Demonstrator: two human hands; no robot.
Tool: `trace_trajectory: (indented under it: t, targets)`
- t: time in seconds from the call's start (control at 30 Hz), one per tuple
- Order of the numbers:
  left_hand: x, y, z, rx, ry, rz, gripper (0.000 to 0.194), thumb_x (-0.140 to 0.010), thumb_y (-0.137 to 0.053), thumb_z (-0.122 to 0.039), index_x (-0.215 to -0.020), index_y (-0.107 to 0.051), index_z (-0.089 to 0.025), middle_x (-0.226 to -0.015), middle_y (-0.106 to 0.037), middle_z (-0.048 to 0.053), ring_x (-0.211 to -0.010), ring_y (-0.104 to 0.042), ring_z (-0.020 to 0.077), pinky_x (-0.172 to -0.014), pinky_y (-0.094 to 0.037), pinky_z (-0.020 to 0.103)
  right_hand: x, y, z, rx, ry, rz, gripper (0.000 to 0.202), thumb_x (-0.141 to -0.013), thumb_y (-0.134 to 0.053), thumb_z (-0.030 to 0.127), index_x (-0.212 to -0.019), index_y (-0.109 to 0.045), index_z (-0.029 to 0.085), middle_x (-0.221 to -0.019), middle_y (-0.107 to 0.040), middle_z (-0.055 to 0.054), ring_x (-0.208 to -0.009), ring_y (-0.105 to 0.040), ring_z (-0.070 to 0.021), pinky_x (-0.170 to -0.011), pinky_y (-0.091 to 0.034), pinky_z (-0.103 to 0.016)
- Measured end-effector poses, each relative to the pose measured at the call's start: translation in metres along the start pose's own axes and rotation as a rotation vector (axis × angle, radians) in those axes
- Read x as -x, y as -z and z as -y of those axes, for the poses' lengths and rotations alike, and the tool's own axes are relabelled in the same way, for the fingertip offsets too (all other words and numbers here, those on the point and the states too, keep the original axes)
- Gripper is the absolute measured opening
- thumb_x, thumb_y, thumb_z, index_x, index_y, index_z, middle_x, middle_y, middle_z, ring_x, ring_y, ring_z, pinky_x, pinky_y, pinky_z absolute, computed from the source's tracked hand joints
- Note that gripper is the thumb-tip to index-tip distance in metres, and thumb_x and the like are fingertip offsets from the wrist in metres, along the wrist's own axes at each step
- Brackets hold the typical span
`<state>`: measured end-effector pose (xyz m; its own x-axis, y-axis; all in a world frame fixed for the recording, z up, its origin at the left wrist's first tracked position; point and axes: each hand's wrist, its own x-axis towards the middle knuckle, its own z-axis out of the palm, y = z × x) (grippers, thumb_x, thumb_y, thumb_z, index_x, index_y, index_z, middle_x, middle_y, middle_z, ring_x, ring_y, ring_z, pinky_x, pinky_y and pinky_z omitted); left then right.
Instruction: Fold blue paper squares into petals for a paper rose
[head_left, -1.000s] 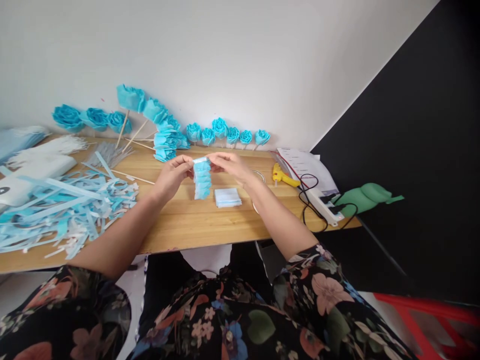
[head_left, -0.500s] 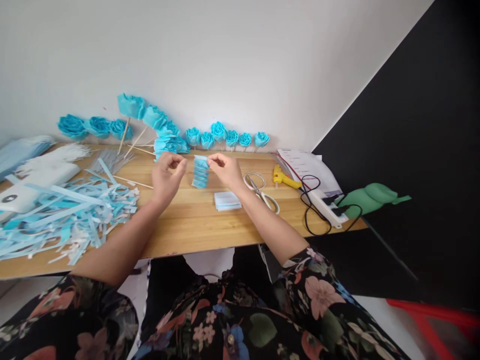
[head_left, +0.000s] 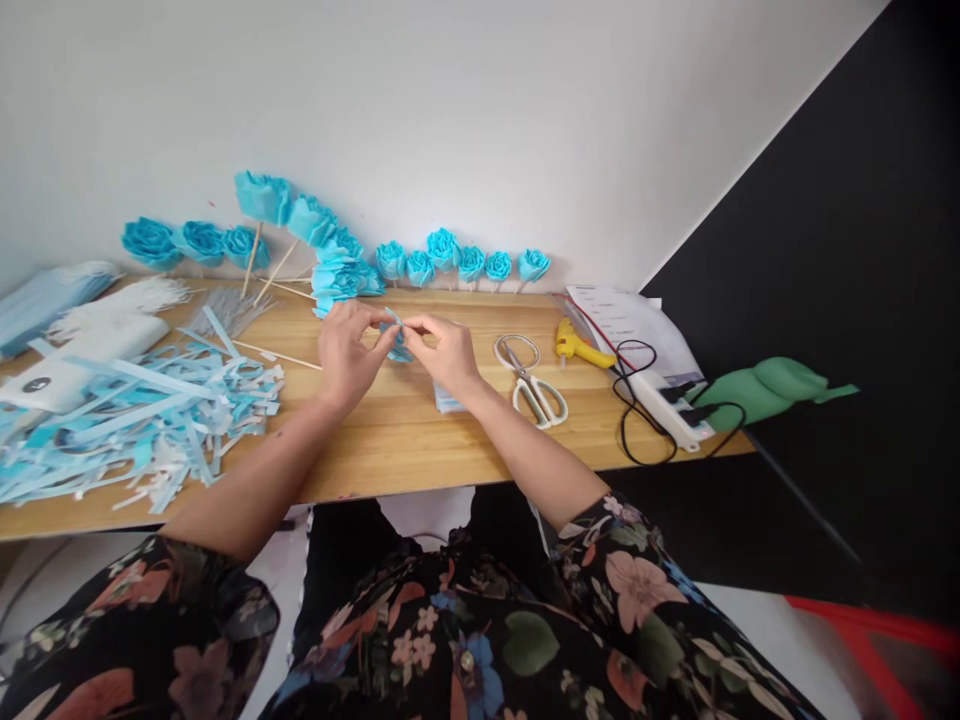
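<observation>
Pinching small pleated light-blue paper-like strip [head_left: 402, 352] w/ both L hand [head_left: 349, 345] and R hand [head_left: 448, 355], near ctr of frame; thumbs and fingertips closed on it, prob. to keep folds from springing open. Held over wooden tabletop [head_left: 390, 455], apparently for easy viewing. Lying btwn hands, touching fingertips each side, mostly hidden, so can't tell exact grip pts. Gripping nothing else. Beside R wrist, flat folded pale-blue stack [head_left: 448, 402], partly covered, prob. kept close for quick reach. Right of ctr, white-handled metal scissors [head_left: 526, 379], then yellow plastic glue gun [head_left: 577, 346] near white power strip [head_left: 671, 412], likely for cord's sake. Along wall, upper ctr, blue crepe-like roses [head_left: 444, 250], prob. out of way.
</observation>
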<state>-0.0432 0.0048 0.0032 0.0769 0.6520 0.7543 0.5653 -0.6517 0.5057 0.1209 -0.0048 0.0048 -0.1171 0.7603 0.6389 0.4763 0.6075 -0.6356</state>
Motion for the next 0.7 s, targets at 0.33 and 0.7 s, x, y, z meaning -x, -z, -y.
trace_trajectory:
  t: [0.33, 0.7]
  targets:
    - [0.0011, -0.0008, -0.0014, 0.004, -0.071, -0.003, 0.013, -0.089, -0.063, -0.025, -0.080, -0.071, -0.022, -0.079, -0.069, 0.003, -0.081, -0.063, 0.0219, -0.082, -0.045, 0.040, 0.0031, 0.0020, -0.0017, 0.103, 0.037, -0.006, 0.016, -0.093, -0.060, 0.023, -0.088, -0.074, 0.020, -0.083, -0.076, -0.002, -0.077, -0.068, -0.0146, -0.076, -0.048, -0.026]
    - [0.0015, -0.0001, -0.0005, 0.027, -0.035, 0.022, 0.008, -0.087, -0.068, -0.029, -0.086, -0.073, -0.023, -0.075, -0.066, 0.002, -0.075, -0.059, 0.0201, -0.078, -0.044, 0.038, 0.0043, 0.0020, -0.0033, 0.174, 0.094, 0.022, 0.018, -0.095, -0.057, 0.022, -0.089, -0.074, 0.021, -0.085, -0.076, -0.002, -0.080, -0.068, -0.0149, -0.080, -0.048, -0.027]
